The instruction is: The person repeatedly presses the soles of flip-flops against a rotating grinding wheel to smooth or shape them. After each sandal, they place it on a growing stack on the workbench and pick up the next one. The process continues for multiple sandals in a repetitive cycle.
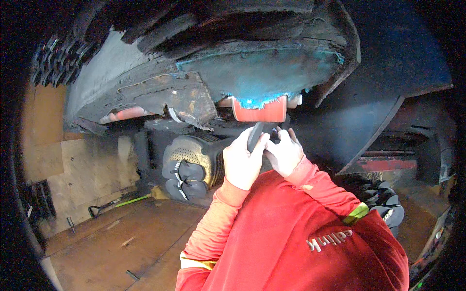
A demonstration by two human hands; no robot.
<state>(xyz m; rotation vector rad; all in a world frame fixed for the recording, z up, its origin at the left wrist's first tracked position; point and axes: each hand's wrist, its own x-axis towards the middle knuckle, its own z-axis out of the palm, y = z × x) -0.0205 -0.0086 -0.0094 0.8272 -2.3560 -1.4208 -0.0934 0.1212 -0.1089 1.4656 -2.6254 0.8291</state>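
Observation:
Both of my hands are raised in front of a red abrasive belt (260, 112) that runs over a roller under a dusty blue-fringed cloth flap (257, 77). In my left hand (242, 162) is a dark grey flip-flop (255, 137), seen almost edge-on, with the thumb against its near face. Its upper end is close below the belt; I cannot tell whether they touch. My right hand (285, 153) closes on the flip-flop's other side, its fingers curled and partly hidden.
A stack of grey flip-flops (187, 175) rests beside a perforated rounded housing (194, 153) on the left. More flip-flops (383, 201) are piled at the right. Dark metal hood panels (369, 126) hang close by. A long-handled tool (119, 203) lies near the wall.

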